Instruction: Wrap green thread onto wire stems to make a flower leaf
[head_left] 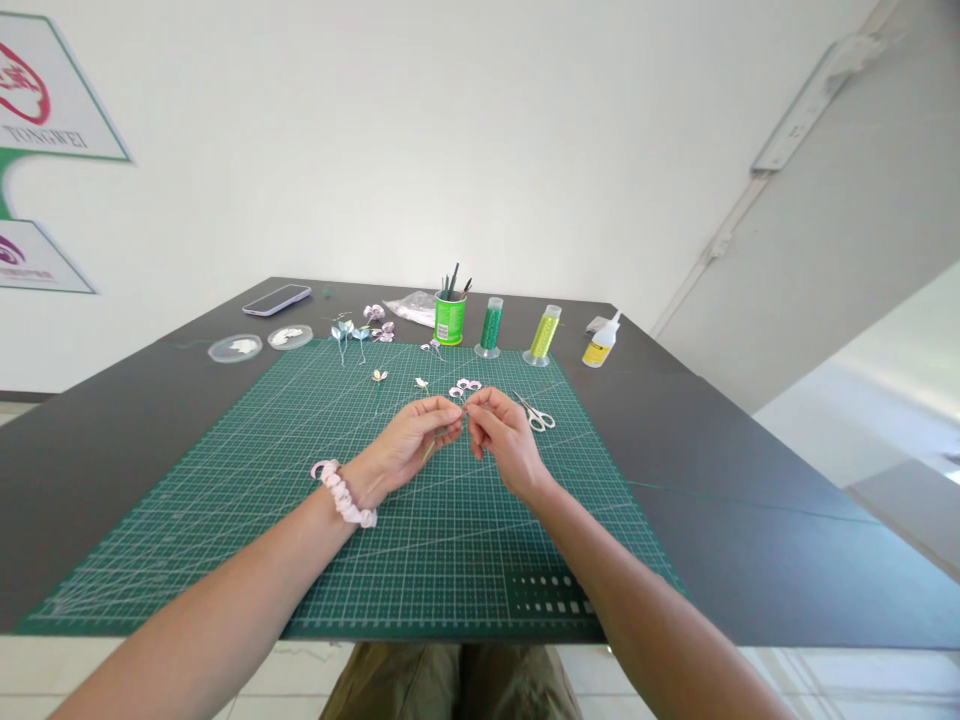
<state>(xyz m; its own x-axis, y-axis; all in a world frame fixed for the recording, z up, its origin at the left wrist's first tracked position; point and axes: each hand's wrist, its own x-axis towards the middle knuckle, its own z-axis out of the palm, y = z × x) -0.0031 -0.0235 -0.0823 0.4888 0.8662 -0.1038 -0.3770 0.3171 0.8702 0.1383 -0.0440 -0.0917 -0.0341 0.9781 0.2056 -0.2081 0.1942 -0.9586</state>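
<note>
My left hand, with a pale pink scrunchie round its wrist, pinches thumb and forefinger together. My right hand is closed in a pinch too, its fingertips nearly touching the left ones. Just beyond them are small pink-and-white petals, whose thin wire stems run down into both pinches. A thin yellowish stem shows below the left fingers. Finer detail at the fingertips is too small to make out. White-handled scissors lie just right of my right hand.
On the green cutting mat lie a yellowish flower and a white one. Behind stand a green pen tin, green thread, yellow-green thread and a glue bottle. Leftward are flowers, shallow dishes and a phone.
</note>
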